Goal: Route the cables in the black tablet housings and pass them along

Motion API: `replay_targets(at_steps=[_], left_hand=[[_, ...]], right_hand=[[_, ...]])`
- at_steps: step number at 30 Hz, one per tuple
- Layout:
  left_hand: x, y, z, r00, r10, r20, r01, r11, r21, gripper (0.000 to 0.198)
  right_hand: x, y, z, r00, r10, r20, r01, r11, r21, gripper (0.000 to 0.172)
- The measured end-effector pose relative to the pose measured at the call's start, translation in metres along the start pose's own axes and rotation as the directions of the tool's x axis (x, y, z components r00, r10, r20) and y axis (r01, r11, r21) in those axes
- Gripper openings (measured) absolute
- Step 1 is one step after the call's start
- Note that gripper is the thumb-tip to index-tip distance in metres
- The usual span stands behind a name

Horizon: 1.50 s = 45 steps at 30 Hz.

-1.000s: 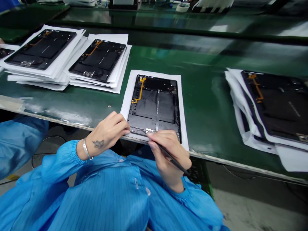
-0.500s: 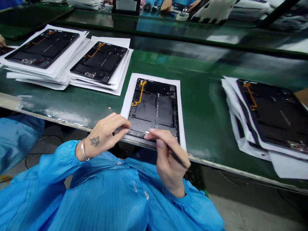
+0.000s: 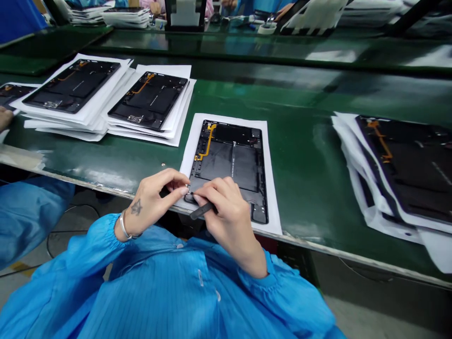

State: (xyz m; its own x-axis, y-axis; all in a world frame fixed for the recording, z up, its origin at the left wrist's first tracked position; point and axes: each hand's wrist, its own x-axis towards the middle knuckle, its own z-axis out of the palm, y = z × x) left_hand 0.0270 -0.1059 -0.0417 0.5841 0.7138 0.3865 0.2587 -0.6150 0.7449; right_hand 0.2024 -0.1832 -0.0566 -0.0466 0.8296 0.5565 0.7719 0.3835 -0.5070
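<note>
An opened black tablet (image 3: 231, 160) with an orange flex cable lies on a white sheet (image 3: 271, 179) at the near edge of the green table. My left hand (image 3: 155, 200) pinches at the tablet's near left corner, fingers closed on a small part I cannot make out. My right hand (image 3: 226, 214) is curled round a thin dark tool (image 3: 202, 211) and presses its fingertips onto the same corner, touching the left fingers. Both arms wear blue sleeves; a bracelet circles the left wrist.
Two stacks of white sheets topped by open tablets (image 3: 72, 84) (image 3: 150, 94) lie at the left. Another stack with a tablet (image 3: 409, 160) lies at the right. A co-worker's hand (image 3: 5, 117) shows at the far left edge. More workstations stand beyond.
My right hand has moved left along the tablet's near edge to the corner beside my left fingers, and the tool has swung round, its end now pointing left under the fingers.
</note>
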Motion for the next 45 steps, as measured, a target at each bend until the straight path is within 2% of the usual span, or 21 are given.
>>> replay_targets(at_steps=[5, 13, 19, 21, 24, 29, 35, 38, 41, 43, 45], left_hand=[[-0.001, 0.003, 0.004, 0.993, 0.116, -0.034, -0.114, 0.991, 0.067, 0.007], [0.001, 0.006, 0.007, 0.985, 0.171, -0.029, -0.169, 0.983, 0.070, 0.006], [0.003, 0.003, 0.005, 0.979, 0.205, -0.007, -0.201, 0.967, 0.159, 0.007], [0.004, 0.000, 0.003, 0.966, 0.255, 0.032, -0.256, 0.939, 0.228, 0.008], [0.006, -0.005, -0.001, 0.944, 0.307, 0.125, -0.331, 0.881, 0.339, 0.011], [0.004, -0.010, -0.005, 0.907, 0.344, 0.244, -0.420, 0.782, 0.460, 0.012], [0.003, -0.007, -0.006, 0.878, 0.366, 0.308, -0.478, 0.698, 0.533, 0.013], [0.001, -0.008, -0.009, 0.879, 0.377, 0.294, -0.478, 0.703, 0.527, 0.010], [-0.003, -0.012, -0.014, 0.902, 0.380, 0.205, -0.430, 0.742, 0.514, 0.009], [-0.008, -0.014, -0.016, 0.910, 0.383, 0.162, -0.409, 0.759, 0.507, 0.013], [-0.013, -0.017, -0.016, 0.908, 0.385, 0.164, -0.413, 0.759, 0.503, 0.020]], right_hand=[[0.003, -0.001, -0.004, 0.998, 0.067, -0.002, -0.066, 0.994, 0.087, 0.016], [0.004, 0.000, -0.004, 0.997, 0.072, 0.004, -0.072, 0.987, 0.144, 0.017], [-0.002, 0.001, -0.002, 0.999, 0.000, -0.052, 0.000, 1.000, -0.014, 0.019], [-0.008, 0.003, -0.003, 0.998, -0.040, -0.042, 0.038, 0.998, -0.051, 0.026], [-0.014, 0.006, -0.006, 0.994, -0.098, 0.048, 0.101, 0.992, -0.070, 0.033], [-0.013, 0.006, -0.007, 0.980, -0.171, 0.106, 0.186, 0.970, -0.154, 0.027], [-0.010, 0.000, -0.007, 0.968, -0.188, 0.165, 0.225, 0.943, -0.247, 0.026], [-0.010, 0.000, -0.006, 0.966, -0.196, 0.170, 0.235, 0.938, -0.254, 0.025], [-0.010, 0.001, -0.006, 0.965, -0.201, 0.166, 0.238, 0.941, -0.241, 0.024], [-0.010, 0.002, -0.006, 0.962, -0.206, 0.179, 0.246, 0.938, -0.245, 0.025], [-0.009, 0.002, -0.006, 0.957, -0.216, 0.194, 0.262, 0.931, -0.254, 0.028]])
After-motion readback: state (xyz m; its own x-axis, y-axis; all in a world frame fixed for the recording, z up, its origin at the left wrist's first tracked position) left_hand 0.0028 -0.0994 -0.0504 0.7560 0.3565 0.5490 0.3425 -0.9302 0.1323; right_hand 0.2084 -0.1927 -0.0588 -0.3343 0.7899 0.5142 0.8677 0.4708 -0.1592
